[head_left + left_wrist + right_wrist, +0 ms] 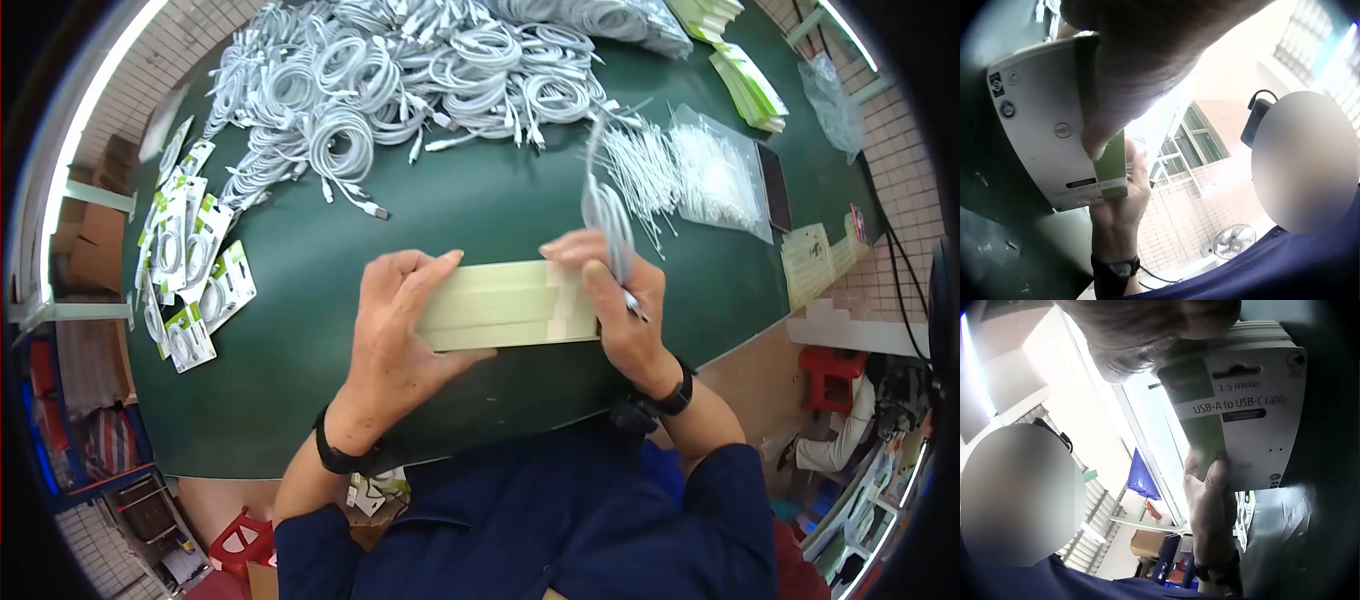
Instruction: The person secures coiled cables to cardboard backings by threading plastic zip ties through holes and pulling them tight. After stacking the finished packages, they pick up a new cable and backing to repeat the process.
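A thick stack of cable packaging cards (505, 305) is held level between both hands, its pale edges facing up in the head view. My left hand (392, 325) grips its left end. My right hand (625, 300) holds the right end and also has a coiled white cable (608, 215) hanging in its fingers, connectors below the thumb. In the right wrist view the front card (1247, 419) reads "1.5 meter USB-A to USB-C cable" and has a hanging slot. The left wrist view shows an outer card (1041, 125) with small round symbols and a green band.
Many coiled cables (340, 140) are heaped along the far side of the green table (480, 410). Carded cables (190, 255) lie at left. Loose white ties (640, 170), a bag of ties (715, 170) and more card stacks (750, 90) lie at right.
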Tool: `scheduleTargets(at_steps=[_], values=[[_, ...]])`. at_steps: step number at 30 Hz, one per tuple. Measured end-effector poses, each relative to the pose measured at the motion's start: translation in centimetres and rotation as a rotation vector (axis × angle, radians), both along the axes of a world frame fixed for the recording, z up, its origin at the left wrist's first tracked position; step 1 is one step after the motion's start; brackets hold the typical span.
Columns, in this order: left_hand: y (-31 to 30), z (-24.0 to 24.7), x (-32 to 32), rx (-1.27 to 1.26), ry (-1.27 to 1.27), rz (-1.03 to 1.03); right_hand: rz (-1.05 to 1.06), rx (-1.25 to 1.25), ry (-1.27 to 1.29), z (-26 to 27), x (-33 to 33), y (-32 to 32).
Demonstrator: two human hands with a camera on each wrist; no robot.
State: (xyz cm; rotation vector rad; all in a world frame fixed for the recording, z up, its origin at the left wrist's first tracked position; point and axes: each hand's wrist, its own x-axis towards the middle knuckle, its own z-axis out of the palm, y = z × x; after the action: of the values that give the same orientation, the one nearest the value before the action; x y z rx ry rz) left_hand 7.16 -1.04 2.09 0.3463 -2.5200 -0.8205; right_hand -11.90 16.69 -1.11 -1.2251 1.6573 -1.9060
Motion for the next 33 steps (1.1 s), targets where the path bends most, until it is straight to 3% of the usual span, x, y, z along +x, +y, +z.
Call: scheduleTargets(at_steps=[5, 9, 12, 15, 18, 22, 24, 27, 28, 30, 33], values=[[-0.2, -1.7, 0.4, 0.140, 0.160, -0.013, -0.078, 0.011, 0.036, -0.2, 1.3, 0.6], [-0.1, -3.8, 0.6, 0.182, 0.258, -0.016, -0.087, -0.140, -0.200, -1.9, 2.3, -0.7], [0.1, -4.0, 0.8, 0.211, 0.294, 0.035, -0.018, -0.130, -0.181, -2.3, 1.0, -1.2], [0.6, -5.3, 1.7, 0.400, 0.260, 0.020, 0.035, -0.120, -0.135, -2.4, -0.4, -1.9], [-0.1, -5.0, 2.6, 0.688, 0.053, 0.063, 0.011, -0.178, -0.215, -2.6, -0.2, -2.9], [-0.7, -4.2, 2.5, 0.471, -0.067, 0.125, -0.094, -0.108, -0.241, -2.4, -0.6, -4.1], [-0.7, -3.9, 1.6, 0.767, 0.083, 0.185, -0.212, 0.031, -0.221, -2.5, -2.4, -5.7], [-3.0, -1.7, 0.7, 0.804, -0.109, 0.260, -0.199, 0.059, -0.227, -2.6, -3.2, -7.3], [-4.2, -3.0, 0.5, 0.837, -0.203, 0.312, -0.229, 0.012, -0.076, -2.4, -3.0, -7.3], [-5.5, -4.2, 0.0, 1.303, -0.045, 0.191, -0.283, -0.080, 0.238, -1.5, -3.0, -7.1], [-7.0, -4.5, -0.9, 1.371, -0.065, 0.123, -0.208, -0.100, 0.324, -0.5, -2.2, -5.9]])
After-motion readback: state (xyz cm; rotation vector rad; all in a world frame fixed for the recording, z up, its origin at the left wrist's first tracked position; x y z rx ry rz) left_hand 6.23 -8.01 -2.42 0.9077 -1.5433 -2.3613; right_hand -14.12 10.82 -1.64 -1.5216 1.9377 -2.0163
